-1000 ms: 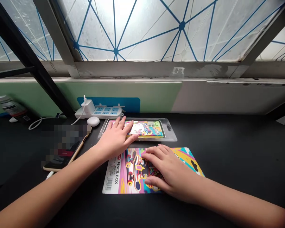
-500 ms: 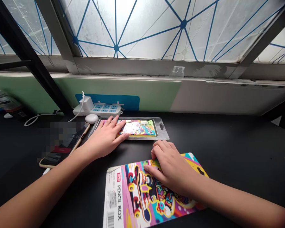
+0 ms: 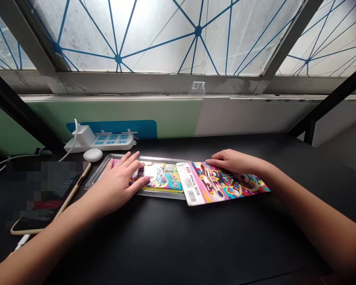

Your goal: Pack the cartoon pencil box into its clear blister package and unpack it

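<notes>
My left hand [image 3: 118, 182] lies flat, fingers spread, on the left part of a clear plastic blister tray [image 3: 99, 176] that holds a colourful pencil box [image 3: 163, 180]. My right hand [image 3: 234, 161] grips the far edge of a printed "PENCIL BOX" card [image 3: 219, 186], fingers curled over it. The card's left end overlaps the tray's right end and is tilted slightly up off the black desk [image 3: 178, 237].
A phone [image 3: 44, 206] with a cable lies at the left. A white power strip [image 3: 106, 140] with a plugged charger and a small white puck [image 3: 92, 154] sit by the green wall panel. A black frame leg [image 3: 308, 136] stands at the right.
My right hand lifted the card from the near desk and carried it away from me and rightward, onto the tray's right end. The left hand stayed on the tray. The view shifted right.
</notes>
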The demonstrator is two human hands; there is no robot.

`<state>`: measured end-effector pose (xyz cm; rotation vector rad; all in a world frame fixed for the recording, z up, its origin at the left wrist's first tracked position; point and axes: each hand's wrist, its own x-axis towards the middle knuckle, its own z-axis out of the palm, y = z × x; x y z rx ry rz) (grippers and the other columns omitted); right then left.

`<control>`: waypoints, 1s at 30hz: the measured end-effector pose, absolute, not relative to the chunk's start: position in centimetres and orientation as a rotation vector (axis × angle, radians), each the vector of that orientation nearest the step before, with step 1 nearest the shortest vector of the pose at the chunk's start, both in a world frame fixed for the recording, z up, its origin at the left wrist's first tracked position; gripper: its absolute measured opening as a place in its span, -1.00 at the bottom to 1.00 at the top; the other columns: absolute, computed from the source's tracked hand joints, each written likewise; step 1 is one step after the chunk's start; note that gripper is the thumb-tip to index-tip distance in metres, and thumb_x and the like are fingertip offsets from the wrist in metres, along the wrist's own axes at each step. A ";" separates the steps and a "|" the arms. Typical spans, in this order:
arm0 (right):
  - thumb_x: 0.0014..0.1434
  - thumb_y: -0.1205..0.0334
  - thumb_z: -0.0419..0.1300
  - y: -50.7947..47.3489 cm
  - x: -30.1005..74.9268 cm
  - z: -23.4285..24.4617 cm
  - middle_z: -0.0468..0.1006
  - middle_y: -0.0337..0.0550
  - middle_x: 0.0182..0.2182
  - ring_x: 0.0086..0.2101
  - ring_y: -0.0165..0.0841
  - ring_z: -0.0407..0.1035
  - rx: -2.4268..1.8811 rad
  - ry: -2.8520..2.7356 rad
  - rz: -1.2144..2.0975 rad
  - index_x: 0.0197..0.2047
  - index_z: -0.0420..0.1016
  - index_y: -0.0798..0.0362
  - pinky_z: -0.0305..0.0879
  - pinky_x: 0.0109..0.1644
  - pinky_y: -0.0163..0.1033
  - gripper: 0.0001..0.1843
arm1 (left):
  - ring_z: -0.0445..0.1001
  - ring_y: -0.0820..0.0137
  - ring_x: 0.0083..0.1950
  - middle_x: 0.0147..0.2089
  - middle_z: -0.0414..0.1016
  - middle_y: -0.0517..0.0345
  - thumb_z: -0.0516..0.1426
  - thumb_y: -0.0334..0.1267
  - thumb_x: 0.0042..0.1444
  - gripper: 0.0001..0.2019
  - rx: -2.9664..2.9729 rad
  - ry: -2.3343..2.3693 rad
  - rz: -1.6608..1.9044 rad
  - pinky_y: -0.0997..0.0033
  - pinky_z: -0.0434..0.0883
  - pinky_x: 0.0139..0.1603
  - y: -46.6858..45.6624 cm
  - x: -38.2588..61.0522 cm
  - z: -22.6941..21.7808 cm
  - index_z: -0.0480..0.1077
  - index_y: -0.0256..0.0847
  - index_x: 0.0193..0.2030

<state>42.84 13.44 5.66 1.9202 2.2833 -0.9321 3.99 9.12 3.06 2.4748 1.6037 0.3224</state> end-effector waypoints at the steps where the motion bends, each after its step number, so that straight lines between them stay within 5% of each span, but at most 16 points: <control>1: 0.17 -0.46 0.08 13.9 43.5 5.5 0.44 -0.26 -0.59 -0.61 -0.35 0.23 1.958 2.271 -0.929 -0.46 0.42 -0.04 0.08 -0.51 -0.19 -0.38 | -0.08 -0.07 0.58 0.55 0.06 -0.04 -0.07 0.26 0.33 -0.46 2.477 1.608 0.319 -0.43 -0.01 0.39 9.1 4.0 3.1 0.42 -0.02 0.17; 8: 0.22 -0.30 0.12 12.8 41.1 5.3 0.63 -0.15 -0.18 -0.22 -0.23 0.47 1.977 2.543 -0.905 -0.15 0.50 -0.06 0.30 -0.19 -0.18 -0.52 | -0.14 0.00 0.59 0.56 0.03 -0.04 -0.13 0.24 0.35 -0.44 2.506 1.650 0.258 -0.38 -0.02 0.42 8.9 4.4 3.0 0.38 -0.06 0.19; 19: 0.15 -0.33 0.20 12.7 40.6 5.0 0.55 -0.24 -0.42 -0.50 -0.36 0.35 2.015 2.478 -1.042 -0.33 0.48 -0.02 0.17 -0.43 -0.24 -0.50 | -0.16 0.04 0.60 0.57 -0.01 -0.02 -0.17 0.22 0.37 -0.43 2.513 1.687 0.195 -0.36 -0.01 0.42 8.6 4.6 3.2 0.36 -0.08 0.21; 30: 0.11 -0.35 0.23 12.4 40.3 5.4 0.58 -0.21 -0.41 -0.45 -0.33 0.36 2.142 2.540 -0.945 -0.32 0.50 -0.02 0.18 -0.41 -0.24 -0.49 | -0.05 -0.03 0.57 0.53 0.10 -0.13 -0.11 0.20 0.38 -0.47 2.483 1.619 0.344 -0.43 -0.09 0.42 8.3 5.1 2.6 0.39 -0.11 0.17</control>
